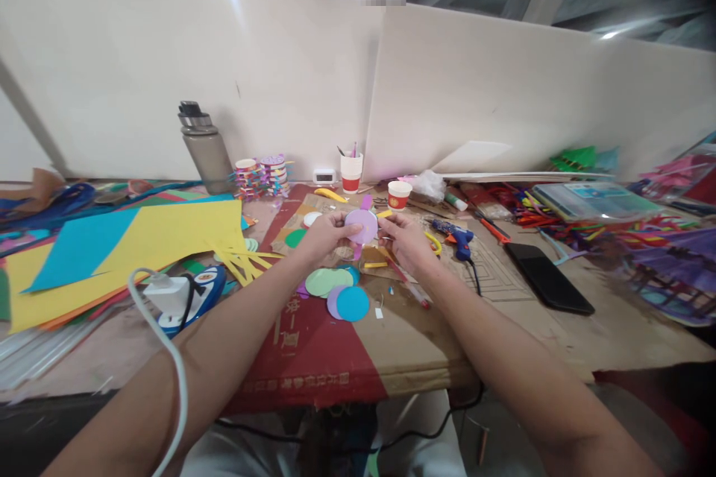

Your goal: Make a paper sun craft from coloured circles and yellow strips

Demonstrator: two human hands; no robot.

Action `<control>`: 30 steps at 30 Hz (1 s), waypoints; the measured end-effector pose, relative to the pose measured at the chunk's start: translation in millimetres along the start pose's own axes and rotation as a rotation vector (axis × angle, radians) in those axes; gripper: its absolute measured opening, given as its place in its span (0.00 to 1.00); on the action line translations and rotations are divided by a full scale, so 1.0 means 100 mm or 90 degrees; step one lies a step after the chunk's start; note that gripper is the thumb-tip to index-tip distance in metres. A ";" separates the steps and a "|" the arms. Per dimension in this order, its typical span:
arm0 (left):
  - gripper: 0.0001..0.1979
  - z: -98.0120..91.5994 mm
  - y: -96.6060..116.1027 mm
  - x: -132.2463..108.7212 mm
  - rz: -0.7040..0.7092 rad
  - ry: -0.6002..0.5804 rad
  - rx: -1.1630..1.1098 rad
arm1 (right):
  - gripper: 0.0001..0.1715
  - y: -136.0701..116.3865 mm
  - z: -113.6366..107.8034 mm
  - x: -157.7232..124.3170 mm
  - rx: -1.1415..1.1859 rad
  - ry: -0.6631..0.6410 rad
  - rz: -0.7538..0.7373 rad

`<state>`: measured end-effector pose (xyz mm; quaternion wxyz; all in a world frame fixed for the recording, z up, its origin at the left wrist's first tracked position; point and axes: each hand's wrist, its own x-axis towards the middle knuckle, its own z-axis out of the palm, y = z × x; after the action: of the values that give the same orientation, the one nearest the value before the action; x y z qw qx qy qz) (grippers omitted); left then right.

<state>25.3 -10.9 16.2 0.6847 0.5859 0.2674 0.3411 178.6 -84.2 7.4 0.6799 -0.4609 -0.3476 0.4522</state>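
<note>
My left hand (331,233) is closed on a light purple paper disc (361,226), its thumb on the front face. Darker purple strips (365,202) stick out above and below the disc. At the disc's right edge, my right hand (407,238) pinches a short yellow paper strip (384,215); where the strip ends is hard to make out. Below the hands lie loose paper circles: a blue one (353,303), a light green one (322,282) and others partly covered. A green circle (294,238) lies left of my left wrist.
A hot glue gun (459,238) and a black phone (549,278) lie to the right. Paper cups (399,195) stand at the back. Yellow and blue sheets (184,235), a power strip (195,298) and a bottle (206,153) are on the left. A white cable (177,373) crosses my left forearm.
</note>
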 end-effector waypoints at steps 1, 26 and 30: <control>0.19 0.00 0.00 0.01 -0.007 0.009 -0.015 | 0.24 0.00 0.00 0.00 0.002 0.007 0.002; 0.18 -0.08 -0.04 0.04 0.008 0.069 -0.031 | 0.21 -0.11 -0.21 0.06 -0.255 0.076 -0.078; 0.17 -0.15 -0.07 0.08 0.053 0.110 0.037 | 0.20 -0.31 -0.50 0.00 -0.551 0.132 -0.194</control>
<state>20.0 3.6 7.2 0.6268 0.5845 0.3107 0.4110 232.5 -105.0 19.6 0.5151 -0.6884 -0.4982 0.1125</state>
